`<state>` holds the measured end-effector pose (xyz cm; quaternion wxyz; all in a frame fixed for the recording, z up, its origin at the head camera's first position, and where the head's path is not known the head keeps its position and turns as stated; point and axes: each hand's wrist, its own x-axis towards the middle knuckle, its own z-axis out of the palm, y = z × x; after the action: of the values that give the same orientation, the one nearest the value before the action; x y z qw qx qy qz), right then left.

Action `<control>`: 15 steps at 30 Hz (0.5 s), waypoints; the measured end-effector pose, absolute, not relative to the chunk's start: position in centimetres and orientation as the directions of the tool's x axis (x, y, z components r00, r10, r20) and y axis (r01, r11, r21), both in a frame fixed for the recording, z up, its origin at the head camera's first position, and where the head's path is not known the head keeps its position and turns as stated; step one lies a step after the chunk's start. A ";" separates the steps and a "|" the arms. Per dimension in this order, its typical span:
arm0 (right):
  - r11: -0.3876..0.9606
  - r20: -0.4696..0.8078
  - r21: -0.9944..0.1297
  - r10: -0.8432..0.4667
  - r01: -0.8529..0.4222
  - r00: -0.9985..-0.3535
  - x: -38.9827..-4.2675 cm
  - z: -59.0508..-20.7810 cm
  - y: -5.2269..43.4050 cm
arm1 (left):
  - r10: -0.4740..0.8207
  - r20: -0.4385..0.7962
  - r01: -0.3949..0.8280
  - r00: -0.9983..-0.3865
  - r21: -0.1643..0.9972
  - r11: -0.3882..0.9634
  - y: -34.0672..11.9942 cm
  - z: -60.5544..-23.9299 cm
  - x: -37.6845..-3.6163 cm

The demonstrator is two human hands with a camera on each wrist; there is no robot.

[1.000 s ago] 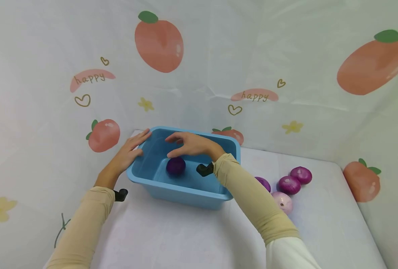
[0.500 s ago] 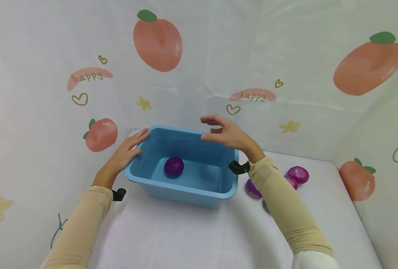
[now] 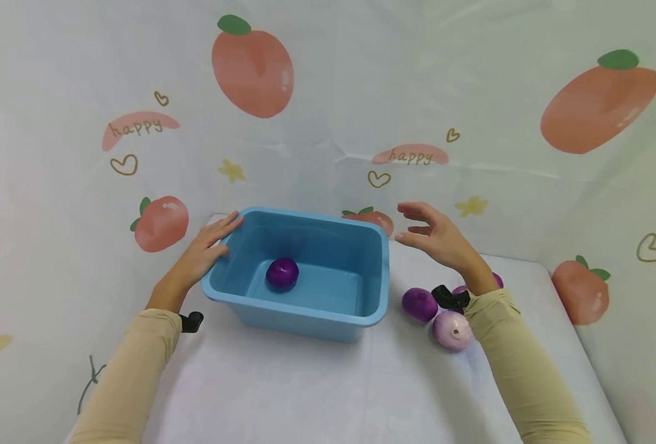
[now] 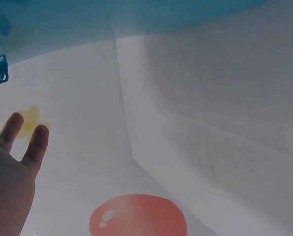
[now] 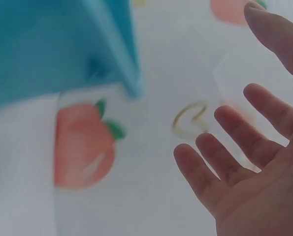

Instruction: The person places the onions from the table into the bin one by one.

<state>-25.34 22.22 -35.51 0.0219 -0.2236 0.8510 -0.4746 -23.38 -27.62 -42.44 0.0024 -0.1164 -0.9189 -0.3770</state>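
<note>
Blue tub (image 3: 328, 311) holds one purple onion (image 3: 282, 273); your left hand (image 3: 203, 253) rests flat on its left rim. Right hand (image 3: 441, 237) hovers spread, empty, right of tub. Lower it onto nearest onion (image 3: 419, 304), wrap fingers fully, keep tub braced.

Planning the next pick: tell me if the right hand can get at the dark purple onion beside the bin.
Probably yes. The right hand is open and empty above the table, and the dark purple onion lies uncovered just outside the blue bin.
</note>
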 end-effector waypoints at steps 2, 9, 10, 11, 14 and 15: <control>0.480 0.168 -0.801 -0.395 -0.358 -0.903 -24.8 -36.4 23.4 | 0.210 0.094 0.216 -0.973 0.690 0.691 -27.6 -42.5 -23.4; 0.554 0.120 -0.770 -0.359 -0.315 -0.925 -22.7 -40.5 26.9 | 0.206 0.092 0.210 -0.974 0.701 0.682 -27.5 -42.8 -23.5; 0.558 0.109 -0.773 -0.354 -0.303 -0.929 -22.4 -41.0 27.3 | 0.208 0.090 0.210 -0.974 0.702 0.680 -27.5 -42.8 -23.5; 0.563 0.095 -0.774 -0.349 -0.289 -0.932 -22.1 -41.6 27.7 | 0.209 0.090 0.210 -0.974 0.704 0.679 -27.5 -42.8 -23.5; 0.568 0.047 -0.785 -0.344 -0.248 -0.938 -21.4 -43.1 28.5 | 0.204 0.088 0.206 -0.975 0.707 0.677 -27.5 -42.7 -23.4; 0.570 0.033 -0.787 -0.344 -0.236 -0.938 -21.2 -43.6 28.7 | 0.202 0.087 0.203 -0.976 0.709 0.676 -27.5 -42.7 -23.4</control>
<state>-21.24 28.66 -43.62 0.0621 -0.1642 0.8837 -0.4338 -23.36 -27.51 -42.68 0.0008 -0.1106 -0.9153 -0.3872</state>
